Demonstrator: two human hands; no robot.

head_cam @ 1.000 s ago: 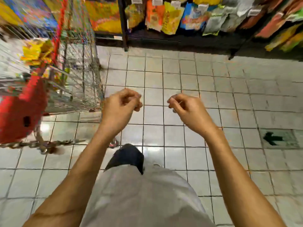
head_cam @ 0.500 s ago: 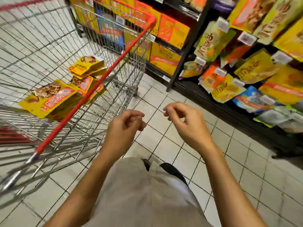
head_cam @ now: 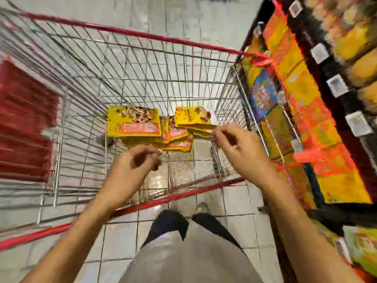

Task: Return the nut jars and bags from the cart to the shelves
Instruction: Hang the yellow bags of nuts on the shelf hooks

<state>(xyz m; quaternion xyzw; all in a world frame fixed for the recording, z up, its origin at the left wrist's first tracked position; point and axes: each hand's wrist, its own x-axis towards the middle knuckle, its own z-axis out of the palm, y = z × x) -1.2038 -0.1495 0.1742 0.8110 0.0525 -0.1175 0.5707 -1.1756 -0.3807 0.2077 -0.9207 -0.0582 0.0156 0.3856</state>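
Both your hands are over the near rail of the cart (head_cam: 183, 195). Your left hand (head_cam: 130, 170): fingers loosely curled, empty. Your right hand (head_cam: 240, 154): same, fingertips at the edge of the right stack of bags (head_cam: 192, 119), possibly brushing it; blur hides contact. The bags lie on the cart floor, near end. Slide your fingers under one whole bag and pinch it flat. Left bag (head_cam: 133, 124): red label panel, characters unreadable. Price tags (head_cam: 336, 85) on the shelves (head_cam: 318, 123): too blurred to read.

The wire cart (head_cam: 132, 34) stands on the tiled floor (head_cam: 238, 198) just beside the shelves (head_cam: 318, 64). Yellow nut bags (head_cam: 133, 124) lie in overlapping piles on its bottom.
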